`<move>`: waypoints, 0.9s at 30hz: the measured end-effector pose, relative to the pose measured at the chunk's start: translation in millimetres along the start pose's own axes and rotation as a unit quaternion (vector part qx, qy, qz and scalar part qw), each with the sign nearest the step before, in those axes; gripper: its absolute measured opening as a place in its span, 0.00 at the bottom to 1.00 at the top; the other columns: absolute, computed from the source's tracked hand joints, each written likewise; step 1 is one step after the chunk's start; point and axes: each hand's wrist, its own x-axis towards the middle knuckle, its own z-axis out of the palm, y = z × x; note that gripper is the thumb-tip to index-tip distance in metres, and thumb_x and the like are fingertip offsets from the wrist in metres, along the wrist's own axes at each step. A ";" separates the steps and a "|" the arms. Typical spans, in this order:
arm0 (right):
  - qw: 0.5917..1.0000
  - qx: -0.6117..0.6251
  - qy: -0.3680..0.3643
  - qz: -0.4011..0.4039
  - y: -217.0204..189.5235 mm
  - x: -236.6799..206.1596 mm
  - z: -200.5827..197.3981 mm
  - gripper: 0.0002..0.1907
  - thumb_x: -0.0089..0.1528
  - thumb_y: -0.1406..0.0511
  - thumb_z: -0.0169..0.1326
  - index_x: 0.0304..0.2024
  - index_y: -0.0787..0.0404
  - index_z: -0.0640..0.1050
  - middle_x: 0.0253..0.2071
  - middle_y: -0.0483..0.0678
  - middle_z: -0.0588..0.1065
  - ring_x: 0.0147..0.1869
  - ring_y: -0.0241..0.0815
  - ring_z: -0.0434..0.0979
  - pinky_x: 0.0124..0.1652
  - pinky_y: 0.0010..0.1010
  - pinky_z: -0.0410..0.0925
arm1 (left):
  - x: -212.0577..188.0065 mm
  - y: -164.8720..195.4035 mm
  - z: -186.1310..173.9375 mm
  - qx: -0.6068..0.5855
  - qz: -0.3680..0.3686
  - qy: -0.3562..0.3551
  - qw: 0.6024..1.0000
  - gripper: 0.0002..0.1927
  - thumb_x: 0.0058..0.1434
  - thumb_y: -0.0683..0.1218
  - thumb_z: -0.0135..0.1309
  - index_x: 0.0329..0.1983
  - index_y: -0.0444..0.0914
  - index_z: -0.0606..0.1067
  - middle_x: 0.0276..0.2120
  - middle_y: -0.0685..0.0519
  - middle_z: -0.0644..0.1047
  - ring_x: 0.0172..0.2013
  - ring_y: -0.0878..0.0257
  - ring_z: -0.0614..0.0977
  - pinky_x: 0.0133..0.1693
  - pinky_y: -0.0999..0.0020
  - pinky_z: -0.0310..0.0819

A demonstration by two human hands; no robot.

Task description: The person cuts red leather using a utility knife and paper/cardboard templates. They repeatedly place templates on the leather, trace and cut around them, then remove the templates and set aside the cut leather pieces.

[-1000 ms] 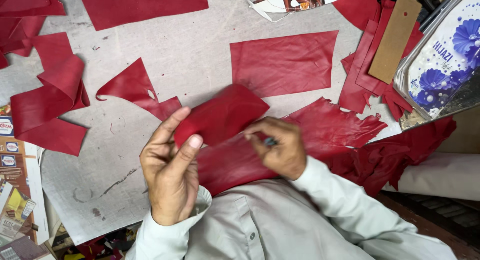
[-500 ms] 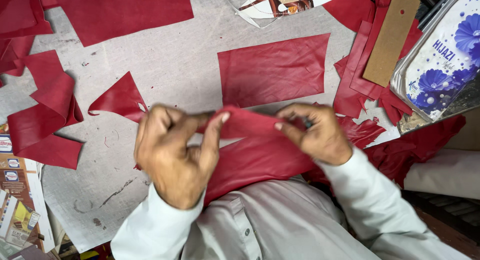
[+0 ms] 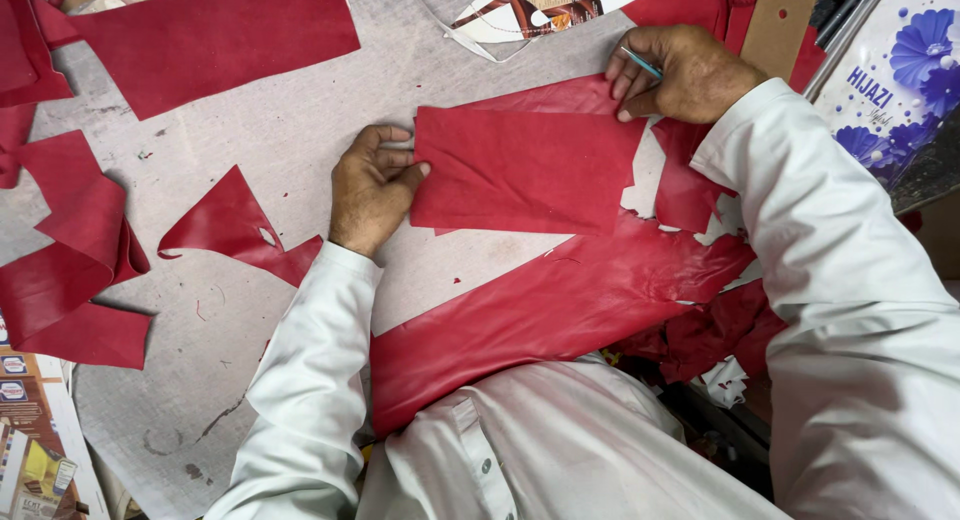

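Head view: left hand [image 3: 372,185] pinches the near edge of the red leather panel [image 3: 525,170] lying flat on the grey table [image 3: 250,130]; right hand [image 3: 685,72], fingers curled round a thin blue tool [image 3: 640,62], presses the far corner. Looks thin, limp, light — best held by the edges.

red leather piece [image 3: 525,170]: rectangular, matte, lying flat on the table at upper centre
pen [image 3: 640,63]: slim, blue-green, tilted, at the piece's upper right corner
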 end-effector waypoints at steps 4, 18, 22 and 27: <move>0.989 -0.124 0.041 -0.071 -7.5 -7.1 9.1 0.19 0.52 0.72 0.70 0.44 0.67 0.78 0.39 0.50 0.80 0.44 0.41 0.82 0.44 0.33 0.76 | -14.6 -11.4 11.4 -0.029 0.076 0.090 0.993 0.16 0.58 0.34 0.64 0.46 0.34 0.71 0.36 0.49 0.82 0.38 0.66 0.84 0.41 0.73 0.83; 0.942 -0.314 0.089 -0.081 6.3 12.4 3.5 0.35 0.48 0.61 0.75 0.55 0.66 0.80 0.44 0.62 0.80 0.47 0.59 0.81 0.48 0.44 0.73 | -35.7 -13.7 42.3 -0.006 0.064 0.199 0.978 0.11 0.57 0.36 0.65 0.35 0.36 0.73 0.28 0.54 0.80 0.24 0.70 0.79 0.26 0.75 0.76; 0.956 -0.288 0.019 0.054 1.7 15.5 14.8 0.28 0.51 0.59 0.71 0.53 0.56 0.83 0.42 0.55 0.83 0.41 0.53 0.84 0.45 0.41 0.75 | -44.4 2.5 37.5 0.033 0.109 0.265 0.957 0.18 0.52 0.38 0.67 0.45 0.38 0.74 0.34 0.49 0.76 0.26 0.59 0.80 0.28 0.68 0.78; 0.949 -0.156 -0.056 -0.269 -34.0 -19.6 60.3 0.14 0.49 0.68 0.65 0.38 0.54 0.82 0.40 0.45 0.82 0.40 0.39 0.83 0.39 0.25 0.76 | -52.4 30.5 19.3 0.255 0.376 0.205 0.867 0.49 0.39 0.62 0.68 0.63 0.42 0.66 0.58 0.44 0.72 0.58 0.43 0.74 0.56 0.44 0.69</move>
